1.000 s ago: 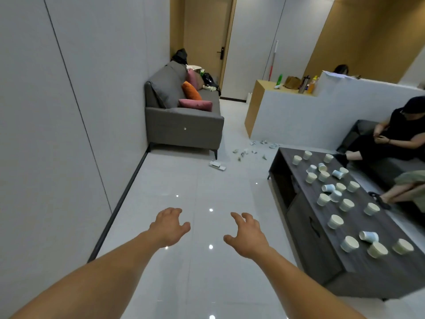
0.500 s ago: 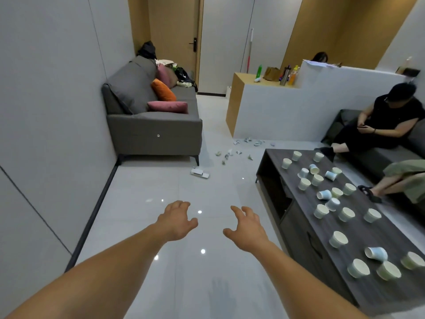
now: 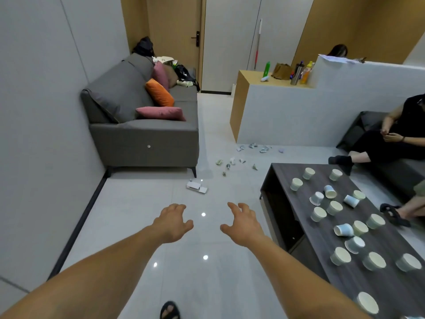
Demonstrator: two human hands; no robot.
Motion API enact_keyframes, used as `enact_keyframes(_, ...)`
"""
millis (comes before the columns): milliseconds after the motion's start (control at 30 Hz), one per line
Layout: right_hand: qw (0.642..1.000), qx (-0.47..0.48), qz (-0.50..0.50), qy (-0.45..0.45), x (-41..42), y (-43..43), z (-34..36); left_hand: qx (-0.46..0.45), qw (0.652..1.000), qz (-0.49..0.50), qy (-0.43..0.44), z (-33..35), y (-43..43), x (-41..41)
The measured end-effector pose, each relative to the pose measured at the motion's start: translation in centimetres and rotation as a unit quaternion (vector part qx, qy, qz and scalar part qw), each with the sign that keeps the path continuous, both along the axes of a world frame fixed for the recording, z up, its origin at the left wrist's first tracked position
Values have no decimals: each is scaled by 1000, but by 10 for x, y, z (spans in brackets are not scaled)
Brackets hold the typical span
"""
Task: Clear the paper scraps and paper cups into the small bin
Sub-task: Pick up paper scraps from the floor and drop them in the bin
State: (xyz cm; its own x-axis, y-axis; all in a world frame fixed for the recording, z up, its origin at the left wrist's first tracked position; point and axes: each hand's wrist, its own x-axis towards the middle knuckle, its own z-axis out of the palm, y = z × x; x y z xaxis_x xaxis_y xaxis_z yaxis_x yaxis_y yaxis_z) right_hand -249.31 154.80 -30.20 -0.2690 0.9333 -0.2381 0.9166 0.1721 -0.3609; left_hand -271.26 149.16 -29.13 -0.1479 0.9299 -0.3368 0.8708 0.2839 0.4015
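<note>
- Paper cups, pale blue and cream: scattered over dark wood low desk at right, some standing, some tipped; none gathered yet.
- Small crumpled paper scraps: on grey tiled floor, btwn grey fabric sofa & desk.
- Left hand, right hand: fingers spread, loosely curled, holding nothing; held out front, prob. ready to grab.
- Small bin: not in view.

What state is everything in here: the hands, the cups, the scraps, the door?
Left hand: open, fingers loosely curled, holding nothing.
Right hand: open, fingers spread, holding nothing.
Pale paper cups on the dark wooden coffee table: most standing, a few tipped on their sides.
Crumpled paper scraps: scattered on the white tiled floor, not picked up.
Tan wooden door: shut.
Small bin: not in view.
</note>
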Motion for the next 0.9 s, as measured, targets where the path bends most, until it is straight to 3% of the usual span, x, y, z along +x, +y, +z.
enact_keyframes(300,999,-7,-25,-35,-17,178,4,-1,999,-12,-41,-12,209,-32)
enact_keyframes(600,999,-32,-23,-17,-27,335,-9,-19,999,-25,-28,-17,378,-41)
enact_keyframes(900,998,-48,45,-22,-26,532,-33,-52,997,45,-38,-38,534,-29)
